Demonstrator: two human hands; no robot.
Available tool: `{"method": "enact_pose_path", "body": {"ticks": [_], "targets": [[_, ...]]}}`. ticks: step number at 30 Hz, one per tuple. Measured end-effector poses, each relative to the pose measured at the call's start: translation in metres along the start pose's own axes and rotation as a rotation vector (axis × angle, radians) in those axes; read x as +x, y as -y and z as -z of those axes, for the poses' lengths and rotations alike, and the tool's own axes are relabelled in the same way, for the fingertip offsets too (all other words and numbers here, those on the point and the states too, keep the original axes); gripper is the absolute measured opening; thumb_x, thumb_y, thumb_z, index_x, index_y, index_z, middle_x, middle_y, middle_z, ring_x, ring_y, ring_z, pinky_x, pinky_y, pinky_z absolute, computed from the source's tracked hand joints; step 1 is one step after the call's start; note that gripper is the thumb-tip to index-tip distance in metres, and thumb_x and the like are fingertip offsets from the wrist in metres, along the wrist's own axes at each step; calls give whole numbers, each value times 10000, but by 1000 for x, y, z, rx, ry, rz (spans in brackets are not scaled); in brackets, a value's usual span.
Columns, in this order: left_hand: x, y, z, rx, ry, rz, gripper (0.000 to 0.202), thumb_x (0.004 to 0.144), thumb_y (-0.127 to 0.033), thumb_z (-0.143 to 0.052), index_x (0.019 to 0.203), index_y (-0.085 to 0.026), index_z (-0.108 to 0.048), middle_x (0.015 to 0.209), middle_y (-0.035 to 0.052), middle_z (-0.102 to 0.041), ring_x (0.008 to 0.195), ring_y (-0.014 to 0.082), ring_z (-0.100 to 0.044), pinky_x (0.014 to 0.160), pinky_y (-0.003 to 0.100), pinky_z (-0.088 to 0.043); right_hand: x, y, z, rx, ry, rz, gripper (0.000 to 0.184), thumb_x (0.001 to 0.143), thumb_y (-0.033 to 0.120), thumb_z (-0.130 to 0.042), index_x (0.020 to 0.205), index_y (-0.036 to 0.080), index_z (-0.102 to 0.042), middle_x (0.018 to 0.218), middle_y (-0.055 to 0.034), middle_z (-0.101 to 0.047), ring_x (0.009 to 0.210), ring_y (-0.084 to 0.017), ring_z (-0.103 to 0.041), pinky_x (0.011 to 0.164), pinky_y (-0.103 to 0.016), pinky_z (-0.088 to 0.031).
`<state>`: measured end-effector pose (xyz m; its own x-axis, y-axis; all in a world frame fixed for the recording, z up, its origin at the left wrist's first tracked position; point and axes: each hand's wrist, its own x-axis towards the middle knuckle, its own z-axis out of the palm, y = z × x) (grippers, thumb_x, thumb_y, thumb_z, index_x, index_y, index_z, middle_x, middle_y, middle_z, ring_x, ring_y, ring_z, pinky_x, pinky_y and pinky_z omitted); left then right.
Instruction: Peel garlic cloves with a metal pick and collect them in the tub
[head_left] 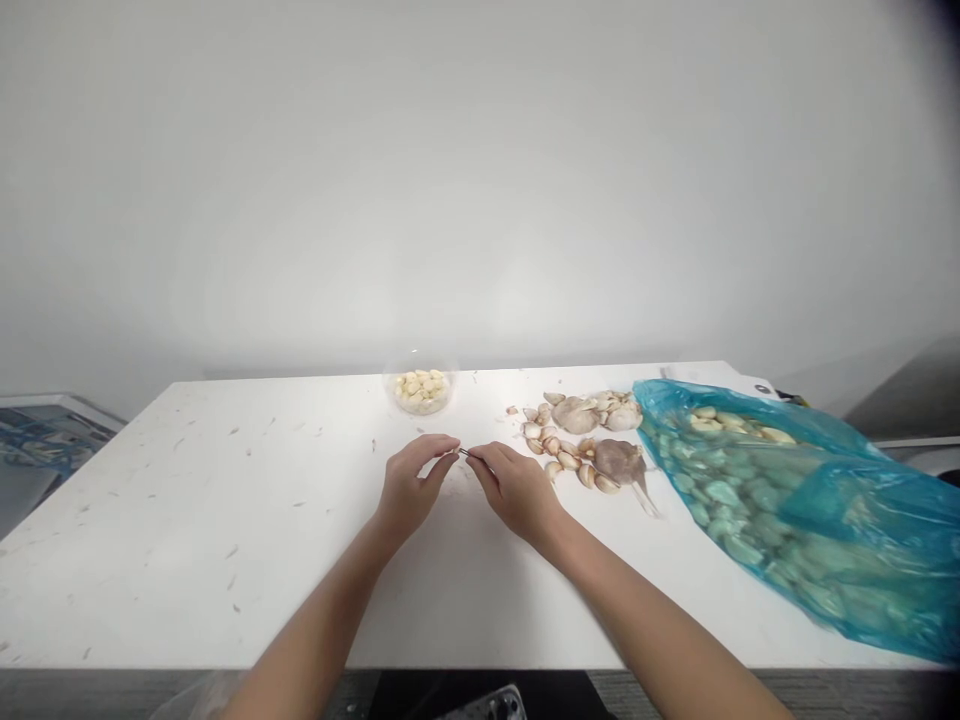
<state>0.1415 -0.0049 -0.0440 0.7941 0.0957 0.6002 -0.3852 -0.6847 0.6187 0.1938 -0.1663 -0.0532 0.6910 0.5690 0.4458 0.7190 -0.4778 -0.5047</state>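
A: Position of the hands?
B: Both over the middle of the white, flat-topped desk (300, 560), fingertips nearly meeting; the left hand (407, 488) has thumb and forefinger drawn close together, a gap left behind the tips; whether a clove sits between them is too small to tell.

A: And the other?
B: The right hand (521, 492) is pinched, thumb against fingers, on a slim, dark, metallic-looking tool (465, 453); the tool's free end points toward the left fingertips.

A: Material nearest the right hand?
B: A loose group of cream-and-tan unpeeled garlic cloves (568, 461), just beyond and to the right of it; beside them a rounded, brownish-purple garlic bulb (619, 460) with a pale stalk; behind, a rounded, whitish garlic bulb (576, 415), also on the desk.

A: Containers?
B: A round, clear plastic bowl (421, 408) near the desk's far edge, beyond the left hand, with smooth, ivory peeled cloves (420, 383) in it; at far right, a large, translucent blue plastic bag (847, 500), lying on its side, pale pieces showing through the film.

A: Residue?
B: Small, thin, brownish flakes (232, 551) scattered over the desk, mostly to the left.
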Motion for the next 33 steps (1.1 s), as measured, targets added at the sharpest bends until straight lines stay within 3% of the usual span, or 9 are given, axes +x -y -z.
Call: {"method": "enact_pose_path", "body": {"ticks": [15, 33], "targets": [[-1, 1, -1, 6, 4, -16, 139, 836, -172, -553, 944, -162, -639, 929, 47, -665, 865, 125, -618, 775, 243, -516, 1, -1, 0, -17, -6, -23, 273, 939, 279, -356, 930, 161, -602, 876, -42, -642, 796, -156, -612, 667, -257, -425], [-1, 1, -3, -47, -41, 113, 156, 835, -201, -566, 961, -164, -649, 927, 19, -668, 830, 93, -622, 745, 194, -535, 3, -2, 3, 17, -46, -71, 228, 926, 251, -387, 894, 152, -590, 847, -27, -637, 782, -149, -598, 682, -247, -417]]}}
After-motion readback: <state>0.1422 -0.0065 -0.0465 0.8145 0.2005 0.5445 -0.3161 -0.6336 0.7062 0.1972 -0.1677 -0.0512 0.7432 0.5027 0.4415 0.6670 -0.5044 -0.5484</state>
